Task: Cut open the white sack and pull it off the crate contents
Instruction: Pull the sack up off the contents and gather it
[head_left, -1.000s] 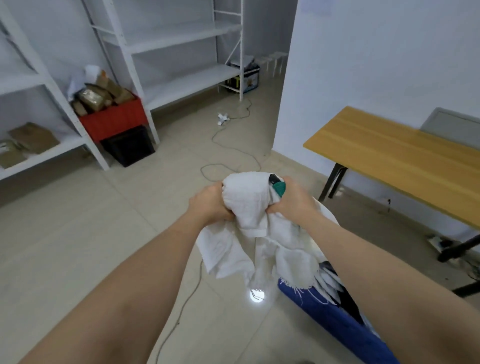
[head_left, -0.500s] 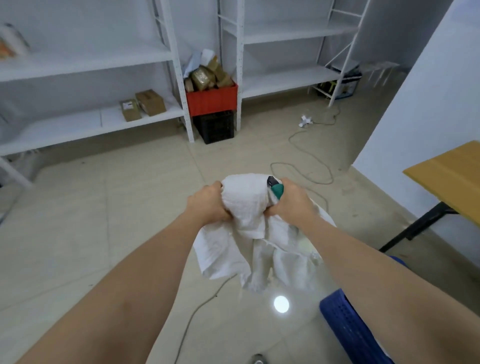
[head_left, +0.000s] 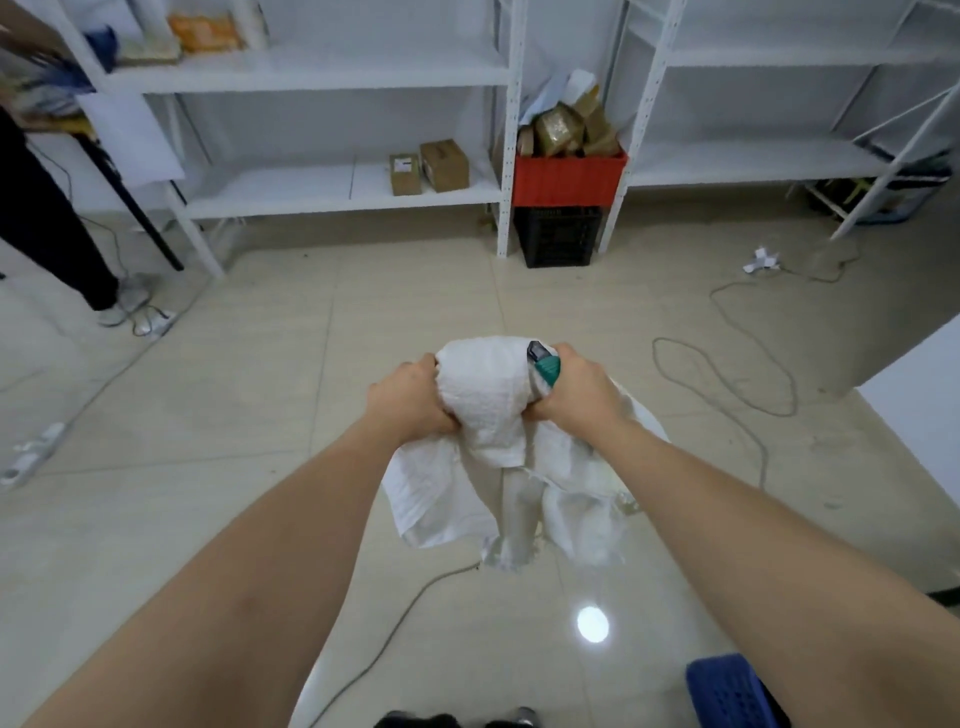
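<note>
The white sack (head_left: 488, 415) was bunched up in mid-air in front of the person, free of the blue crate (head_left: 727, 693) whose corner showed at the lower right, with loose ends hanging over the tiled floor (head_left: 260, 415). The left hand (head_left: 408, 400) gripped a fistful of the sack's left side, while the right hand (head_left: 576, 389) clutched its right side together with a green-handled cutter (head_left: 543, 364). Farther back, a red crate (head_left: 569, 179) of parcels sat on a black crate (head_left: 556, 236) between white shelves (head_left: 322, 78).

White sack (head_left: 488, 405) bunched between hands
</note>
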